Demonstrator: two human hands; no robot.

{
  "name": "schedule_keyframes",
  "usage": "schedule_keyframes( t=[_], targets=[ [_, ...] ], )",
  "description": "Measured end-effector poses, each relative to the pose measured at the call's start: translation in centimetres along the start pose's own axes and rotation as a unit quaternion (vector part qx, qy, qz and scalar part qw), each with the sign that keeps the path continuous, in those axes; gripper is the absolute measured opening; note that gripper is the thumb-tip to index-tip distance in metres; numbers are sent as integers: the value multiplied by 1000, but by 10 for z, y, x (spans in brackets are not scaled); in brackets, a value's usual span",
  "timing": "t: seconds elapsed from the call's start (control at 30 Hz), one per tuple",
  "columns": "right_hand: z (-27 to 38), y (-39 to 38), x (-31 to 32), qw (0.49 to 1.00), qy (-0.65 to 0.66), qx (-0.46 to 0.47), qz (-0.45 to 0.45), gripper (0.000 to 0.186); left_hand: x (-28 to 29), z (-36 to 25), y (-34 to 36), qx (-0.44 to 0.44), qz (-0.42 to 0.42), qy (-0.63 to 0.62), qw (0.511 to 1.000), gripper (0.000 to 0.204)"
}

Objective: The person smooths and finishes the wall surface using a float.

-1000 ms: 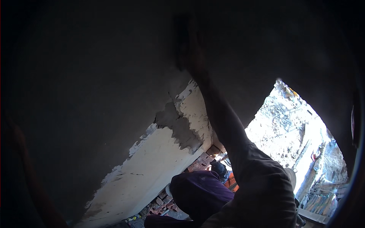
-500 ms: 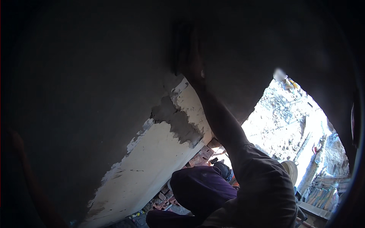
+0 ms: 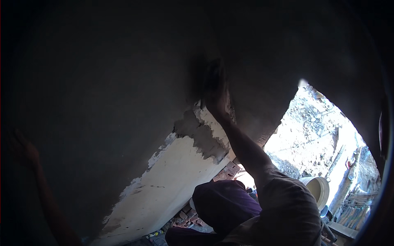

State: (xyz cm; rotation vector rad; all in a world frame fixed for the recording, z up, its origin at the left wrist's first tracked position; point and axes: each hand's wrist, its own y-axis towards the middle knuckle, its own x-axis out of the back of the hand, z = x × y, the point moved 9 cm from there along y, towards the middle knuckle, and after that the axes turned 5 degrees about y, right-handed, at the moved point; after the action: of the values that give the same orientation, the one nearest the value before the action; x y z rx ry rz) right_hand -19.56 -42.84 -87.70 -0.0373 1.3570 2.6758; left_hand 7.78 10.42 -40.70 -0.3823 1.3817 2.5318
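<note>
While a purple-clothed knee (image 3: 223, 201) and a grey-brown fabric sleeve (image 3: 289, 205) crowd our lower edge, we see the bare left hand (image 3: 26, 151) dim, fingers extended, beside the dark-grey plastered wall (image 3: 102, 98) filling the space ahead. The bare right hand (image 3: 217, 97) is up at this wall, above a ragged-edged cream wall patch (image 3: 160, 184); shadow swallows its fingers, so we cannot tell whether it grips anything. Beyond, the knee partly hides broken reddish bricks (image 3: 189, 217), the sleeve cuts off a pale round bucket-like vessel (image 3: 317, 189), and glare bleaches the rubble-strewn ground (image 3: 308, 135).
</note>
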Motion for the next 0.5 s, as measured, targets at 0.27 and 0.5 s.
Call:
schedule_keyframes(
  t=[0.27,0.5],
  targets=[
    [74,177,-22,981,70,184,-3,69,8,-14,1,-29,-6,-14,999,56],
    [-20,-21,-20,963,-154,154,161,62,4,-16,0,-23,-9,17,1000,55]
  ],
)
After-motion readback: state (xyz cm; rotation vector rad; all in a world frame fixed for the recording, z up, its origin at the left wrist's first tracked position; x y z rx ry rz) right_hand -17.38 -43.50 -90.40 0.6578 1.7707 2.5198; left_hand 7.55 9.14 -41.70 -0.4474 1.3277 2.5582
